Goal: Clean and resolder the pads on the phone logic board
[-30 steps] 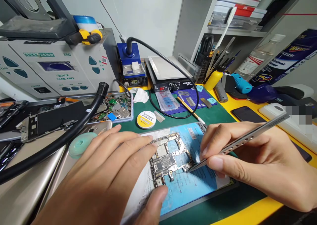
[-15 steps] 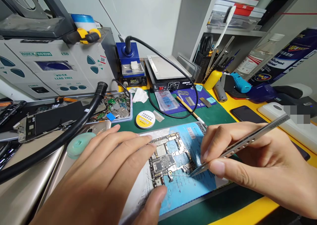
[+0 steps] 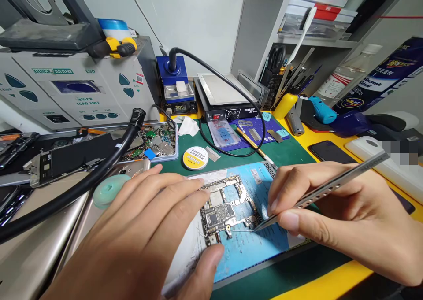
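Note:
My right hand point(image 3: 343, 216) pinches a pair of steel tweezers point(image 3: 325, 187), slanted down to the left. Their tips meet a thin, pale wire point(image 3: 241, 231) by the lower right edge of a phone logic board point(image 3: 220, 216). The wire runs leftward along the board's lower edge. Beneath the board lies a blue and white flat pad point(image 3: 264, 247). My left hand point(image 3: 142, 238) rests with fingers stretched out, fingertips at the board's upper left edge and thumb near its lower left corner. Part of the pad is hidden under that hand.
A hot-air station point(image 3: 79, 84) stands at left, its black hose point(image 3: 109, 172) crossing the phones there. Behind the pad are a round white-and-yellow tin point(image 3: 195, 158), a soldering station point(image 3: 175, 79) and a heating plate point(image 3: 228, 90). A dark phone point(image 3: 330, 152) lies at right.
The whole view has shifted slightly. Both hands keep nearly the same places, with the tweezer tips still at the wire's end.

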Action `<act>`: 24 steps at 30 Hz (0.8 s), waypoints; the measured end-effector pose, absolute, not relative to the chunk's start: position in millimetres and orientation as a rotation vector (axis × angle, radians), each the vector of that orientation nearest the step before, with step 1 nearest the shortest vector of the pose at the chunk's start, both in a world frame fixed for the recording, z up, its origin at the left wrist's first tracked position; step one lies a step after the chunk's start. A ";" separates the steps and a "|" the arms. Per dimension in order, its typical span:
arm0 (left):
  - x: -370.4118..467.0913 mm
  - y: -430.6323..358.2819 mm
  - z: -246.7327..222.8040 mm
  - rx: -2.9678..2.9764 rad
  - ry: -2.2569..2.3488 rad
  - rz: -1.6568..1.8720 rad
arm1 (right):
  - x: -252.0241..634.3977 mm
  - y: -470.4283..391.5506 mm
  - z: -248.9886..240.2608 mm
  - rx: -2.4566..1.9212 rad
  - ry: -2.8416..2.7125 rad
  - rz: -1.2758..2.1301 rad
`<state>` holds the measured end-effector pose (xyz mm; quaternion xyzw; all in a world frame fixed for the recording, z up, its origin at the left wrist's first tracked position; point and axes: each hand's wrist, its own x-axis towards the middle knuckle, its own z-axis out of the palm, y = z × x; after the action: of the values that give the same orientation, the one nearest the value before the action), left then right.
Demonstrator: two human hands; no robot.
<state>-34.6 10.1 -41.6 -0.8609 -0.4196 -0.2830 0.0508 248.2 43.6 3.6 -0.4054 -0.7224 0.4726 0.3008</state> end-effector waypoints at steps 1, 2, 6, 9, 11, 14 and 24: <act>-34.6 9.6 -41.7 -2.621 -1.291 -0.865 | 248.3 43.7 3.4 -1.071 -1.921 1.253; -34.4 9.3 -41.9 -2.615 -1.307 -0.868 | 248.4 43.7 3.1 -1.066 -1.923 1.255; -33.3 9.0 -41.9 -2.600 -1.292 -0.844 | 248.8 43.3 1.6 -1.060 -1.914 1.248; -32.9 8.8 -40.1 -2.609 -1.291 -0.851 | 248.8 43.2 1.6 -1.059 -1.924 1.246; -33.3 8.5 -38.7 -2.621 -1.303 -0.868 | 249.0 43.6 2.1 -1.061 -1.933 1.237; -34.1 8.4 -38.1 -2.637 -1.294 -0.867 | 250.4 44.5 2.6 -1.050 -1.951 1.227; -30.7 8.1 -34.8 -2.640 -1.242 -0.926 | 251.5 47.8 0.3 -0.988 -1.963 1.228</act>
<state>-30.7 8.1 -34.8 -0.8618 -0.4055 -0.3021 0.0401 251.5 47.8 0.3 -0.3734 -0.7420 0.4643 0.3072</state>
